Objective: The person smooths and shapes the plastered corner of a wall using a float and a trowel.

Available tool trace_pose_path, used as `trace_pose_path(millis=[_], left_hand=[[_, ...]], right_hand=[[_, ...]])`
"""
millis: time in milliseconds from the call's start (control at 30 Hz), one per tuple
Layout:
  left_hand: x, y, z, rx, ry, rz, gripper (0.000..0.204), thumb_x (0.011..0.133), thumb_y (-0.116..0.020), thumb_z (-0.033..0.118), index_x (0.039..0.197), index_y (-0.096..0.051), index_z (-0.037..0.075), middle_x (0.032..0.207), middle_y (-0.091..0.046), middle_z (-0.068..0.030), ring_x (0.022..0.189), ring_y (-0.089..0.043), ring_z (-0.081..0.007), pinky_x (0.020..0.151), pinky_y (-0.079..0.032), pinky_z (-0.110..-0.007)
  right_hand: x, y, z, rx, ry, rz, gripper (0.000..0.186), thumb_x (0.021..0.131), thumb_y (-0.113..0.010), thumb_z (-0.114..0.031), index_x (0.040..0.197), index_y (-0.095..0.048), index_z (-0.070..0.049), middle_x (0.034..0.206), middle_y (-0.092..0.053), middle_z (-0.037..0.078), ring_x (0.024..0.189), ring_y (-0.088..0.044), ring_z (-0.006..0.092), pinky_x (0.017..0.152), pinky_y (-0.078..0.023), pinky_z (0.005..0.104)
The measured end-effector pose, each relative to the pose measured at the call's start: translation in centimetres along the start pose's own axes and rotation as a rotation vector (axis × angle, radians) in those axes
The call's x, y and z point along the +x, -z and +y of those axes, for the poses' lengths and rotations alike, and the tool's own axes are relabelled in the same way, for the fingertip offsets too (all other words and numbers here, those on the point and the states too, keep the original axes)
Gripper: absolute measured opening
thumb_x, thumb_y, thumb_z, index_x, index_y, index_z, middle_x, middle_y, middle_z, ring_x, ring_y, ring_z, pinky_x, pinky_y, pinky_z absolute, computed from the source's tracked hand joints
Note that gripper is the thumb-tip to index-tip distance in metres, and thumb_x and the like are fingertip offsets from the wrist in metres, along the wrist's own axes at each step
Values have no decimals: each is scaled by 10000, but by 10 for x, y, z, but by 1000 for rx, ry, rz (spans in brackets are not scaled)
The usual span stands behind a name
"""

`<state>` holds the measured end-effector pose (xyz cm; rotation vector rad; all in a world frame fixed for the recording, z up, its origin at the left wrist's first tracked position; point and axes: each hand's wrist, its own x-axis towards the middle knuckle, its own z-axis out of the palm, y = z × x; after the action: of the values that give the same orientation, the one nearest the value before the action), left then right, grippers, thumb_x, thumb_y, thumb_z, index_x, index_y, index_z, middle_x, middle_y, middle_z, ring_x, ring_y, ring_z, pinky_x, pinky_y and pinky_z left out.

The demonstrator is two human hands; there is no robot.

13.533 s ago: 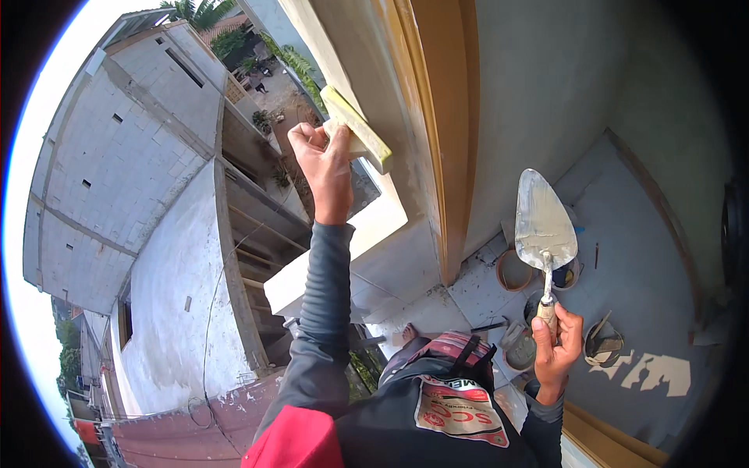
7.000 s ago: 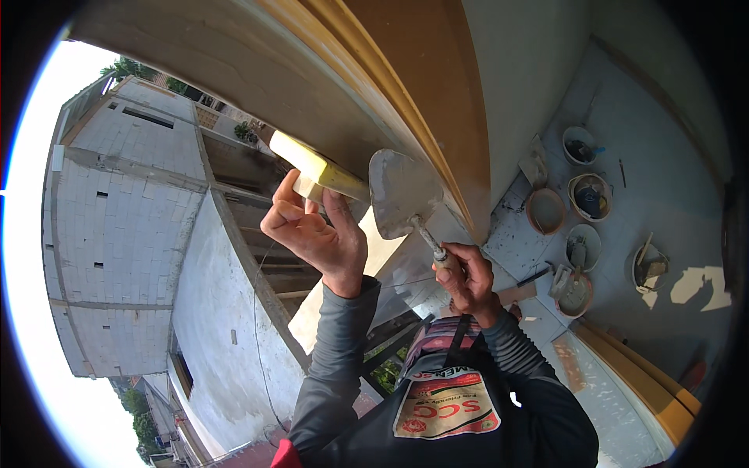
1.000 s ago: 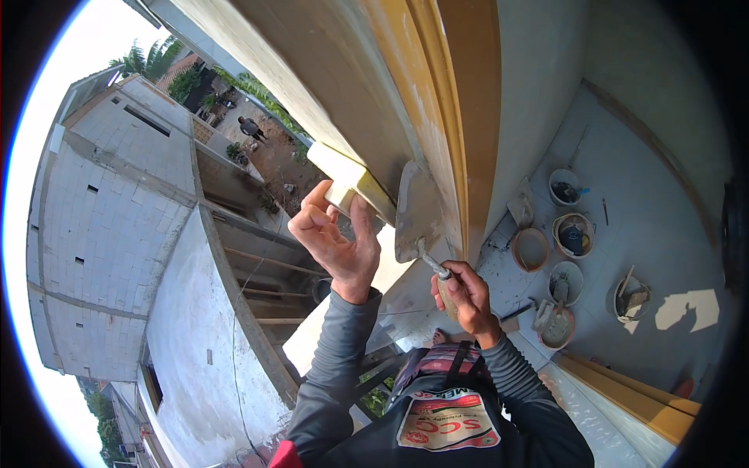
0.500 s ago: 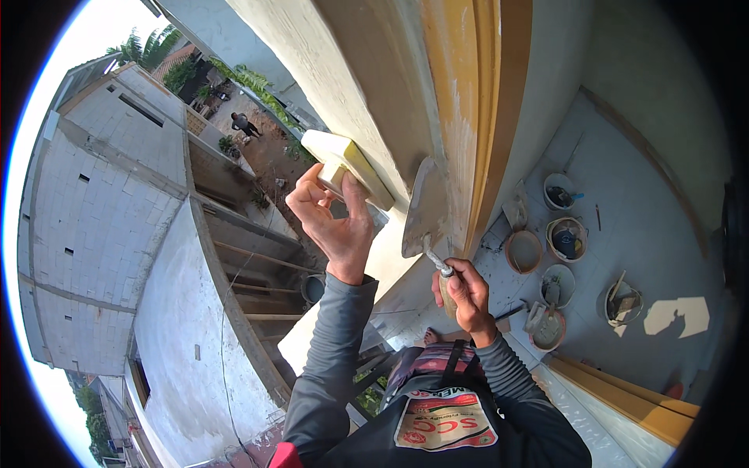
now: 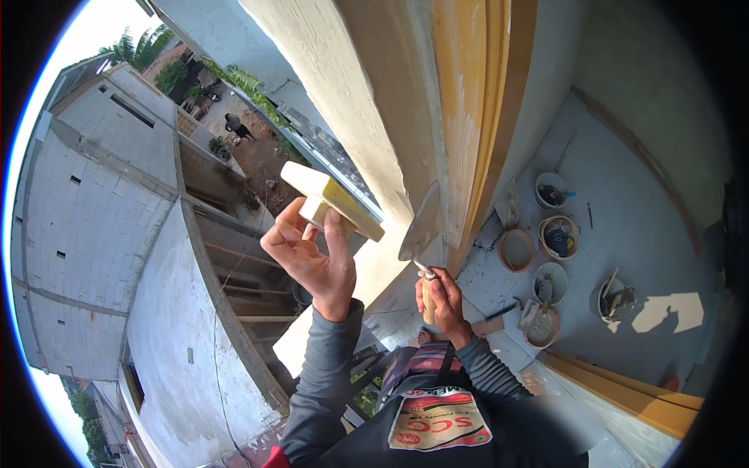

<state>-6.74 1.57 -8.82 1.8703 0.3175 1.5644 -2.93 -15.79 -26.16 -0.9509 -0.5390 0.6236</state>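
My left hand [image 5: 318,264] grips the block handle of a small pale-yellow plastering float [image 5: 337,196]. The float is tilted, and a gap now shows between it and the plastered wall edge [image 5: 373,148]. In my right hand [image 5: 446,303] is a pointing trowel [image 5: 421,226], held by its wooden handle with the blade pointing up. The blade lies close to the grey side of the wall, next to the yellow wooden frame [image 5: 493,109]; I cannot tell whether it touches.
Several buckets and basins, including a brown-rimmed basin [image 5: 516,249] and a bucket with tools [image 5: 616,300], stand on the tiled floor [image 5: 593,257] at right. Left, beyond a drop, is a grey block building [image 5: 86,234]. Another person [image 5: 238,127] stands far below on the ground.
My left hand has drawn the float left, away from the wall edge. My right hand has shifted slightly left with the trowel, whose blade has turned and looks narrower.
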Motion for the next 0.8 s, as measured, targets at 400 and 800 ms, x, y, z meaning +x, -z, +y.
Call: trace_pose_path(millis=[400,800], left_hand=[[-9,-36,22,-77,-79,-67,453,896,-696,-9,1051,-279,78,1216,-499,-215,1092,-563,-202,942,-515,-381],[0,-38,16,-49,-108,-49,436,913,-683,-5,1066,-289,100,1210,-506,-185,1079,-570,-180,927,-527,-358]], right_hand=[[-41,20,-23,-151,110,12,399,1067,-459,-337,1245,-515,16,847,-581,60,633,-518,98,574,-442,255],[-9,26,-69,-230,204,-73,401,1059,-471,-317,1230,-519,43,831,-614,89,647,-528,111,595,-453,271]])
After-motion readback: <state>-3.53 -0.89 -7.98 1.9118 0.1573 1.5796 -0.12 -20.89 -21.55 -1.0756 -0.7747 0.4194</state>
